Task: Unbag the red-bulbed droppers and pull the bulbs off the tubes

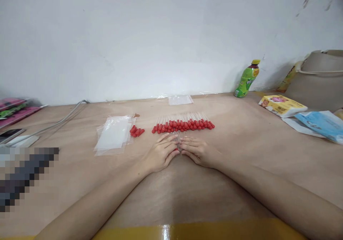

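Note:
My left hand (164, 151) and my right hand (197, 150) meet fingertip to fingertip at the middle of the table. Their fingers close in from both sides on a few clear glass tubes (176, 137), mostly covered by the fingers. A speck of red shows at my left thumb tip, perhaps a rubber bulb. Just beyond lies a long row of glass droppers with red rubber bulbs (184, 125), bulbs toward me and thin tips toward the wall. Left of the row is a small pile of loose red bulbs (136, 131).
Clear plastic bags (114, 133) are stacked at left; another bag (180, 100) lies by the wall. A green drink bottle (246, 79), a yellow tissue pack (282, 105), a blue packet (321, 124) and a grey bin (318, 79) stand right. A cable (66, 116) and phone (12, 134) lie left.

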{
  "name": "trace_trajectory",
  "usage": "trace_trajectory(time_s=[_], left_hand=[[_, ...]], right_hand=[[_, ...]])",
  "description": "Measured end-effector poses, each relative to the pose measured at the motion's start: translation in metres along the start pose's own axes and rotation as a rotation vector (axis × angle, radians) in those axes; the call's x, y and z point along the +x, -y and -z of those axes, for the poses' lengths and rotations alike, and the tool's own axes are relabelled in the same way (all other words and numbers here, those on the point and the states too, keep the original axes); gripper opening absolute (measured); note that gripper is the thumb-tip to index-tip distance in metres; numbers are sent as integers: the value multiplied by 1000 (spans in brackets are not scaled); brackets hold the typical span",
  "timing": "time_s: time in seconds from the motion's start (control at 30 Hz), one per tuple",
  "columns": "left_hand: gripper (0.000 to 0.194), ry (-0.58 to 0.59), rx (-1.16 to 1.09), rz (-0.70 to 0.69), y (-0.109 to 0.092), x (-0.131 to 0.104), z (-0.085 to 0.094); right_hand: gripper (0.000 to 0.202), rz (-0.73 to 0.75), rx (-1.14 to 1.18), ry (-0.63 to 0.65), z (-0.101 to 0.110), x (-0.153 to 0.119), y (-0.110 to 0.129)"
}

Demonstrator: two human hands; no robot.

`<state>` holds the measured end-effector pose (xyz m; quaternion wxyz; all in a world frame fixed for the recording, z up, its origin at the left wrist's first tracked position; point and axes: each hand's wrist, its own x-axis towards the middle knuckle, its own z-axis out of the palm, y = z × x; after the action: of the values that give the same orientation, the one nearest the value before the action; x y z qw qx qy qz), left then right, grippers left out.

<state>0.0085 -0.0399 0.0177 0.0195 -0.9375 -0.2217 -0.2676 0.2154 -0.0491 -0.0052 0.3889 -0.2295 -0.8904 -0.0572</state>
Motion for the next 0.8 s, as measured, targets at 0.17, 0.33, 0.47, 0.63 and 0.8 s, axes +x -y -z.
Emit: trace_trajectory(time_s=[0.17,0.33,0.47,0.63,0.8], left_hand=[[18,27,9,-18,0,0,2],[21,43,24,-35,0,-2,2],[21,47,43,-60,0,-3,3],[21,37,28,-75,-1,-4,5],[21,31,18,-72,0,-7,5]], right_hand=[[20,74,-78,-26,3,2,3],[21,111,-113,-11,6,2,5],[22,154,-160,-19,9,1,5],[22,218,-199,-12,13,1,6],[26,229,-201,-10,17,0,6]])
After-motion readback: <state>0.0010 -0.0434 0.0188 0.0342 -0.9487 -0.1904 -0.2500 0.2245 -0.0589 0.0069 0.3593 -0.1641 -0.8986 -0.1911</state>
